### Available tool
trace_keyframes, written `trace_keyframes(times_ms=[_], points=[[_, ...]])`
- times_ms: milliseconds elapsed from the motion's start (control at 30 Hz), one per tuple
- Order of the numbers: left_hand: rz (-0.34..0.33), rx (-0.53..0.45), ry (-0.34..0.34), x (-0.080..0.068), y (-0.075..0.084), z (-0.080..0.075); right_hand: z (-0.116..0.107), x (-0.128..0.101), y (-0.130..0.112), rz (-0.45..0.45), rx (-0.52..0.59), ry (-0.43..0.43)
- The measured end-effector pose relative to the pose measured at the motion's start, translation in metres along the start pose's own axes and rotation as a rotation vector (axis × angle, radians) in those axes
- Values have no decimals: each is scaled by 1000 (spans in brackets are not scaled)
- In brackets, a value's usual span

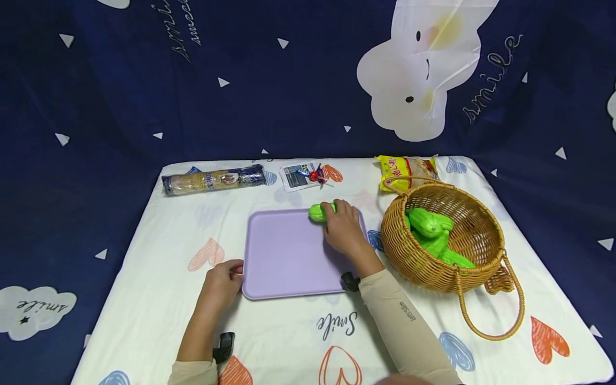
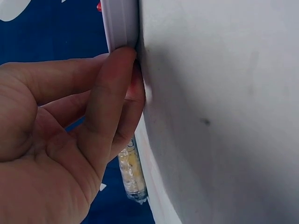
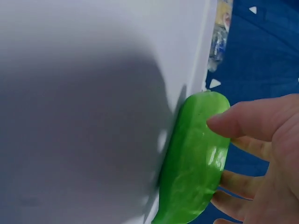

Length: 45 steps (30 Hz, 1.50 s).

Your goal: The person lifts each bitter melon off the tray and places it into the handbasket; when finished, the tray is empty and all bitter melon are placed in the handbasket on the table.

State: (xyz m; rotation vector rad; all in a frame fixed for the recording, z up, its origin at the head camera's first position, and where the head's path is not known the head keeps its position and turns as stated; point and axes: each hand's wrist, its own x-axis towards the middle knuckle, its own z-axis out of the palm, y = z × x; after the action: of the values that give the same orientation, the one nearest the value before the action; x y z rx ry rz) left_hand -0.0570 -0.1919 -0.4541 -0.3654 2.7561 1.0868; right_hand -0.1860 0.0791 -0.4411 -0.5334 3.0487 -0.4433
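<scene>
A green cucumber (image 1: 321,212) is gripped by the right hand (image 1: 343,229) at the far rim of a lilac tray (image 1: 289,256), whose near-left edge is pinched by the left hand (image 1: 222,282). More cucumbers (image 1: 430,231) remain in the basket (image 1: 474,267) (table's right side).

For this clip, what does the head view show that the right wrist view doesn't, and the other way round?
Only the head view shows the wicker basket with more green vegetables, the left hand pinching the tray's left edge, and the yellow packet.

Only the right wrist view shows, close up, the fingertips curled over the green vegetable lying against the tray rim.

Both show the lilac tray, that vegetable at its far edge, the right hand and the long wrapped packet.
</scene>
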Motion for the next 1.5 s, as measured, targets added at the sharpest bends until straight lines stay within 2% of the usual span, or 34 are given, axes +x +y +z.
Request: trace_keyframes(times_ms=[300, 433, 533, 633, 767, 1067, 1167, 1300, 1500], points=[[5, 11, 9, -1, 0, 0, -1, 1, 1, 1, -23, 48], [2, 15, 12, 0, 0, 1, -4, 0, -1, 15, -28, 43], [2, 8, 7, -1, 0, 1, -8, -4, -4, 18, -19, 29], [1, 8, 0, -2, -1, 1, -13, -10, -7, -3, -24, 56], [-2, 8, 4, -2, -1, 2, -27, -22, -11, -35, 6, 142], [2, -4, -5, 0, 0, 0, -86, -66, -10, -13, 103, 300], [6, -6, -7, 0, 0, 0, -101, -81, -2, 14, 126, 370], [17, -2, -3, 1, -1, 0, -117, -98, 14, 92, 153, 437], [22, 2, -12, 1, -1, 0, -128, -115, 46, 248, 172, 459]])
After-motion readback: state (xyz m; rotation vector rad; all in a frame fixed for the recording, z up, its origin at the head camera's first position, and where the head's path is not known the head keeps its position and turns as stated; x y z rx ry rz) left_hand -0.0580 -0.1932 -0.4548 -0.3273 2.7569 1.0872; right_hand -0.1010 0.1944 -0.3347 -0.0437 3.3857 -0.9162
